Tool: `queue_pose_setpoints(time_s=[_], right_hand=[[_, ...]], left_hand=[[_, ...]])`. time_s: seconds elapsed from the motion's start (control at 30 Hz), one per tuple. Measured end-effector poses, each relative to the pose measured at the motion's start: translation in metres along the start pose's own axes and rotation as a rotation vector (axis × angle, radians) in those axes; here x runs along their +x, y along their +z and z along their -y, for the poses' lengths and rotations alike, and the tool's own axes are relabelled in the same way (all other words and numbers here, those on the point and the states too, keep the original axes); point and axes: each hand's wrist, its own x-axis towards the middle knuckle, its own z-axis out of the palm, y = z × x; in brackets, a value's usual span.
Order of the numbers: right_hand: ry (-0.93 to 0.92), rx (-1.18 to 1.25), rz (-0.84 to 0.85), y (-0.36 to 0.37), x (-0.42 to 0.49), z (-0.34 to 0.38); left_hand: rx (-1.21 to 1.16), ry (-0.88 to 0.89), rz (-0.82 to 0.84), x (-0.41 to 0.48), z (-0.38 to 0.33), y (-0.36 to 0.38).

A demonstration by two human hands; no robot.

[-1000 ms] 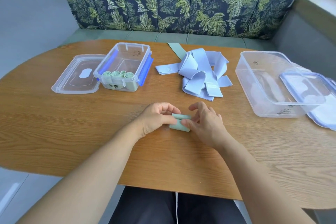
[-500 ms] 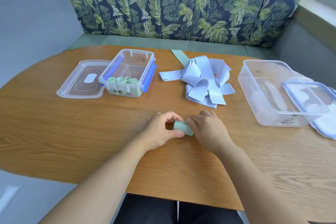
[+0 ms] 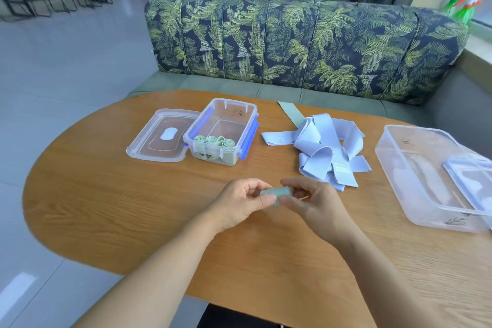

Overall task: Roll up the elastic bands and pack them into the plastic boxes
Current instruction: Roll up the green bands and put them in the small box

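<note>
Pinched from both ends, the roll (image 3: 277, 192) of green band sits between the two hands, low over the near middle of the table (image 3: 106, 194). It looks lifted just clear of the wood, though the angle makes that hard to be sure of. The left hand (image 3: 239, 205) closes thumb and forefinger on the roll's left end. The right hand (image 3: 314, 205) curls its fingers over the right end, thumb below. Held like this the coil cannot spring open, which is probably the point, since elastic unwinds once let go. Both forearms reach in from the near edge and meet at a shallow angle, palms turned partly toward each other.

Beyond, from the left, a clear lid (image 3: 159, 138) lies flat right against the small box (image 3: 226, 114). The box stands open with about four green rolls (image 3: 214, 141) packed on end along its near wall — there is room behind them for this one. A flat green strip (image 3: 291, 114) pokes out from under a loose heap of blue bands (image 3: 327, 152), none of them rolled. Far right stands the big box (image 3: 415, 194), open, with a second lid (image 3: 471, 178) across its right rim. Sorting seems to go by colour, so the roll in hand likely belongs in the small box.
</note>
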Motion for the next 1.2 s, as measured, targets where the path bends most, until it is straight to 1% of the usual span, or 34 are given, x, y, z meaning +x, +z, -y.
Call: queue_pose_setpoints(time_s=[0.1, 0.23, 0.33, 0.43, 0.5, 0.63, 0.8, 1.07, 1.13, 1.2], right_hand=[[-0.013, 0.014, 0.034, 0.005, 0.007, 0.017], [-0.020, 0.040, 0.107, 0.010, 0.017, 0.036], [-0.017, -0.031, 0.159, 0.012, 0.026, 0.045], [-0.066, -0.148, 0.232, 0.012, 0.033, 0.054], [-0.101, -0.151, 0.266, 0.012, 0.039, 0.061], [-0.227, -0.145, 0.368, 0.016, 0.056, 0.078], [-0.310, -0.117, 0.392, 0.028, 0.079, 0.109], [-0.341, -0.088, 0.508, 0.048, 0.115, 0.134], [-0.352, -0.083, 0.520, 0.052, 0.123, 0.137], [-0.351, -0.070, 0.491, 0.056, 0.132, 0.141]], left_hand=[[-0.011, 0.021, 0.010, -0.007, -0.004, -0.012], [-0.063, 0.050, -0.030, -0.014, -0.005, -0.023], [-0.142, 0.051, -0.056, -0.017, -0.002, -0.029], [-0.221, 0.037, -0.054, -0.017, 0.000, -0.037], [-0.270, 0.028, -0.034, -0.016, -0.001, -0.046], [-0.390, 0.005, 0.008, -0.014, -0.005, -0.070], [-0.558, -0.064, 0.012, -0.009, -0.012, -0.106], [-0.548, -0.080, 0.072, 0.002, -0.014, -0.152], [-0.543, -0.076, 0.056, 0.005, -0.012, -0.159], [-0.537, -0.070, 0.019, 0.008, -0.013, -0.163]])
